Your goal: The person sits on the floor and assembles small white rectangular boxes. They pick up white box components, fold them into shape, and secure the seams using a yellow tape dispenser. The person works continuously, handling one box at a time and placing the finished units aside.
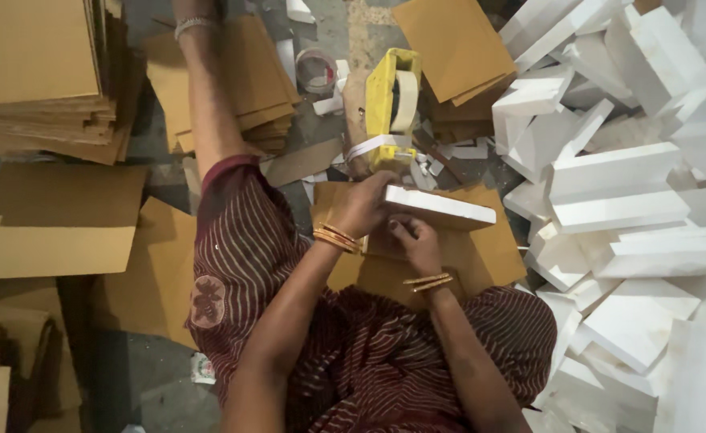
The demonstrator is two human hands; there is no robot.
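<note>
Your left hand [363,207] has its fingers curled over the near end of a flat white box [441,207], gripping it. Your right hand [417,240] sits just under the box's lower edge, fingers bent against it. The box lies over a brown cardboard sheet [493,252] on your lap. A yellow tape dispenser [391,103] stands just beyond it on the floor, with a heap of white boxes [634,200] to your right.

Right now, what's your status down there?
Both hands on white box: left hand grips its end, right hand beneath. Yellow tape dispenser just beyond. White boxes piled alongside.
</note>
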